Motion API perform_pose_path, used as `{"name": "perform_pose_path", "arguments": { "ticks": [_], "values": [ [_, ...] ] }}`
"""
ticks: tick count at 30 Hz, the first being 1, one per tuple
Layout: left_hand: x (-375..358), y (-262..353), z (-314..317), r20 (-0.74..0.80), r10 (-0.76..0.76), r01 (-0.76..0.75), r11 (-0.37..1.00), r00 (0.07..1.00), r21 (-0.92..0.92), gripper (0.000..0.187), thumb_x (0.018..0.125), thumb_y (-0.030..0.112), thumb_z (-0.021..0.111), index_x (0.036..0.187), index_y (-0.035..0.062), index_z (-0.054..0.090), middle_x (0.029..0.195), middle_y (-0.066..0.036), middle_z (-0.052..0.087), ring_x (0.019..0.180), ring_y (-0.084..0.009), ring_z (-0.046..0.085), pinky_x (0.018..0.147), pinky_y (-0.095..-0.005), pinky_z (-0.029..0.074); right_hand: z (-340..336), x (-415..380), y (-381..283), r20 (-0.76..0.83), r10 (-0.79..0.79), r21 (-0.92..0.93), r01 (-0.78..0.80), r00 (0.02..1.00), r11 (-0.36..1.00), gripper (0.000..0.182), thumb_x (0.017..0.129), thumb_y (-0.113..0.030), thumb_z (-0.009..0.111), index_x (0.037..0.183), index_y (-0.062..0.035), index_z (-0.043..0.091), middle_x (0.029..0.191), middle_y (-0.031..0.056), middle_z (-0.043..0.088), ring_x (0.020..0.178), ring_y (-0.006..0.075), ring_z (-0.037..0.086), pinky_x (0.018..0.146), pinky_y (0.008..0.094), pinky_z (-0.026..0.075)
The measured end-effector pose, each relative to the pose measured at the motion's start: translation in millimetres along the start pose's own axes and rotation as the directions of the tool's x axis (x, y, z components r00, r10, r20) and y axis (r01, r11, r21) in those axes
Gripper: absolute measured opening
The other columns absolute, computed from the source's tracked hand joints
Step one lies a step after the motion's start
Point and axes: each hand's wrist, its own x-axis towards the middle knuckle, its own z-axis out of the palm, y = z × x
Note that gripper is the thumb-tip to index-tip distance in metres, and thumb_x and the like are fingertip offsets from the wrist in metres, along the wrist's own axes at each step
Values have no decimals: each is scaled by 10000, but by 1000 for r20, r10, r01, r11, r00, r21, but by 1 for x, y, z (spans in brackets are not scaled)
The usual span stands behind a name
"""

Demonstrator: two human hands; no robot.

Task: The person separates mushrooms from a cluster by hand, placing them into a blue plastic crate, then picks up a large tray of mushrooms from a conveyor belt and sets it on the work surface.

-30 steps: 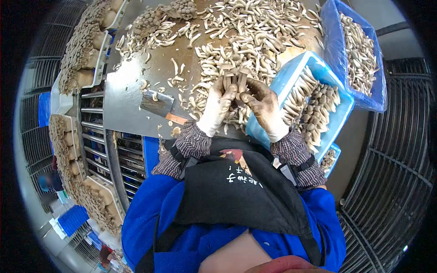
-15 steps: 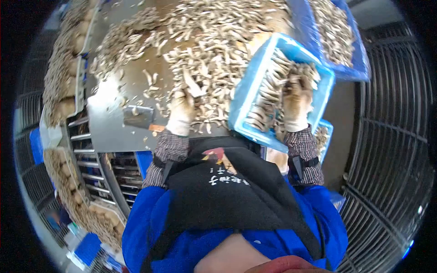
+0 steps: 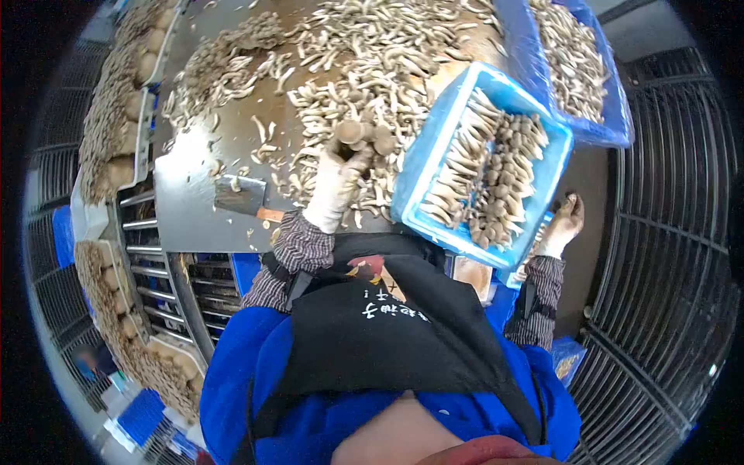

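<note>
My left hand point(image 3: 332, 186), in a white glove with stained fingers, is closed around a few mushrooms point(image 3: 360, 135), their round brown caps facing up. It is over a pile of loose mushrooms point(image 3: 387, 85) on the metal table point(image 3: 182, 201). To its right stands a tilted light-blue basket point(image 3: 414, 174) with rows of mushrooms laid side by side. My right hand point(image 3: 563, 226), also gloved, is outside this basket, by its lower right side and beside a second, lower basket point(image 3: 521, 274). Its fingers look loosely apart, with nothing visible in them.
A cleaver point(image 3: 242, 195) with a wooden handle lies left of my left hand. A blue plastic-lined crate point(image 3: 618, 116) of mushrooms stands at the upper right. Trays of mushroom clusters point(image 3: 116, 124) line the left side. Metal racks point(image 3: 666, 201) stand at the right.
My right hand has left the light-blue basket and moved right and down, outside it. My left hand has moved slightly up and right and now holds capped mushrooms.
</note>
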Motion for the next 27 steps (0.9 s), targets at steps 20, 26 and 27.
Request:
{"name": "perform_pose_path", "arguments": {
  "ticks": [20, 26, 27],
  "values": [
    [-13, 25, -10, -34, 93, -88, 987, 995, 138, 299, 948, 265, 592, 1099, 7, 588, 965, -34, 639, 814, -129, 613, 749, -256, 512, 160, -150, -183, 888, -256, 453, -638, 381, 622, 515, 925, -318, 657, 1292, 15, 519, 1059, 65, 651, 924, 136, 614, 794, 281, 501],
    [3, -3, -37, -226, 64, -62, 998, 972, 17, 352, 1006, 454, 490, 968, 127, 616, 830, 25, 611, 754, -79, 601, 654, -256, 489, 123, -107, -141, 878, -207, 474, -720, 433, 506, 650, 901, -444, 672, 1336, 2, 487, 1152, 91, 638, 1017, 167, 614, 845, 307, 511],
    [8, -26, -63, -159, 75, -72, 997, 984, 30, 354, 1032, 412, 456, 978, 98, 613, 822, 16, 613, 714, -72, 602, 582, -232, 482, 111, -96, -135, 751, -221, 585, -472, 622, 659, 630, 911, -431, 663, 1333, 2, 485, 1079, 75, 641, 935, 147, 614, 779, 284, 505]
  ]
}}
